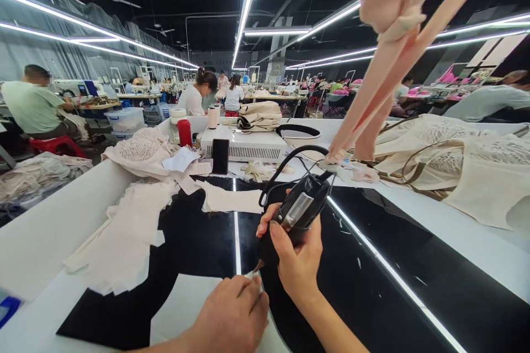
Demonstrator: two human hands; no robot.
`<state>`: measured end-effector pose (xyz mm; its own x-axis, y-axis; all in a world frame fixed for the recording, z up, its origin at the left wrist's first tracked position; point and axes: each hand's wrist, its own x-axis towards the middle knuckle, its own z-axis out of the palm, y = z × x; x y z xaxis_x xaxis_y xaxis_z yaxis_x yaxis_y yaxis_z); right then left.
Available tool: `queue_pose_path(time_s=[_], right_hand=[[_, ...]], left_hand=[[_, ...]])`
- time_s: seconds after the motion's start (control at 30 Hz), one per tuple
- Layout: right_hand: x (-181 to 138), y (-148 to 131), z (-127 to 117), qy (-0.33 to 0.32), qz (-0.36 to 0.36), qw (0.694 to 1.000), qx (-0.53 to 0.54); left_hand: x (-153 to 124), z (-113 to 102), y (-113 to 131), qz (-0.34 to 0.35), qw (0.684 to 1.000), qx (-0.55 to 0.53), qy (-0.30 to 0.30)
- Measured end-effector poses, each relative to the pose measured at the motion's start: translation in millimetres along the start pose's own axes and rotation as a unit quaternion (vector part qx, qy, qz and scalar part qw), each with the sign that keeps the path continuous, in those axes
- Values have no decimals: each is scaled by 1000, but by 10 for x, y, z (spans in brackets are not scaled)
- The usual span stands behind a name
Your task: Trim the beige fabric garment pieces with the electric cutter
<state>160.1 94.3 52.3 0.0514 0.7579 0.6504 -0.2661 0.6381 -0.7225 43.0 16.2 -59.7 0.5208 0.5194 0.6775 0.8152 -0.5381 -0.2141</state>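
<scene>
My right hand (295,256) is wrapped round a black hand-held cutting tool (296,212), tip pointing down at the glossy black tabletop (372,281). A black cable (290,162) loops up from the tool's back. My left hand (232,314) is closed, fingertips pinched on a thin pale fabric piece (182,303) just beside the tool's tip. Cut cream fabric pieces (124,237) lie to the left of my hands.
A white box-shaped machine (246,146) with a black phone-like block, a red bottle (184,132) and thread cones stand behind. Beige garments (455,160) pile at right; pink straps (393,55) hang overhead. Seated workers fill the far tables.
</scene>
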Motion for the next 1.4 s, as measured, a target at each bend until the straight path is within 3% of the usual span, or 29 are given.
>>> queue_pose_path(time_s=[0.17,0.37,0.5,0.77,0.97,1.23,1.4], right_hand=[[18,-103,-110,18,5,999,-50],[13,-242,-309,36,19,991,-125],[-68,-396,-307,36,49,990,-129],[-138,-550,-225,32,74,990,-116],[-214,-632,-247,32,116,989,-80],[-267,-597,-359,64,66,990,-109],[-275,-565,-437,80,25,991,-100]], left_hand=[[19,-6,-40,21,999,-10,-23],[160,-265,-117,-34,995,-69,-58],[110,-354,-199,-40,991,-114,-60],[-151,-52,-594,38,993,-112,-26],[-278,129,-834,24,994,-85,-63],[89,-406,-560,17,994,-65,-87],[234,-630,-297,39,983,-152,-92]])
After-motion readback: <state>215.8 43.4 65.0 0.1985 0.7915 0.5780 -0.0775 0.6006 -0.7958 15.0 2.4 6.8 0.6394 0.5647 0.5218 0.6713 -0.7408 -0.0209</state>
